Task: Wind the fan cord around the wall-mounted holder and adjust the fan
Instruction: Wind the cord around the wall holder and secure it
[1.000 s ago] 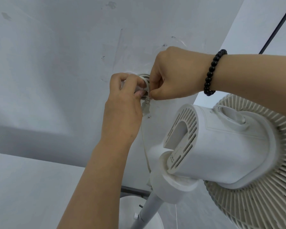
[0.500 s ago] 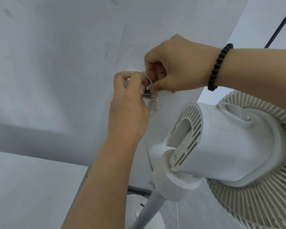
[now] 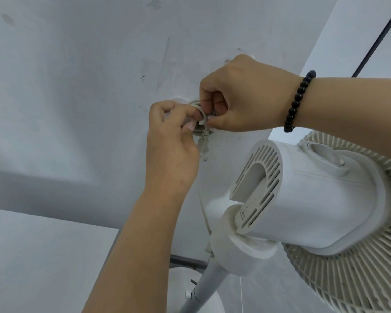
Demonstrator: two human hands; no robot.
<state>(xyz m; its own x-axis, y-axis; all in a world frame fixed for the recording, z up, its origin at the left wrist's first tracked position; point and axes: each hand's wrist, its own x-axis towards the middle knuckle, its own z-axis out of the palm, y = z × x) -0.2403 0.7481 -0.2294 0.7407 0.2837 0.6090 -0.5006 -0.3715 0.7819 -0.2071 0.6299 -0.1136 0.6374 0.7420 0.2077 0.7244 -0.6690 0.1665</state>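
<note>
White cord (image 3: 202, 118) between both hands' grips

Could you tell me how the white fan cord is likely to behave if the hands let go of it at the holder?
The fan cord looks floppy: it is bent in tight loops at the wall-mounted holder and hangs in a slack curve. Its smooth jacket may slip, so loops could loosen once the left hand and right hand release. The dangling plug would probably tug downward.
</note>
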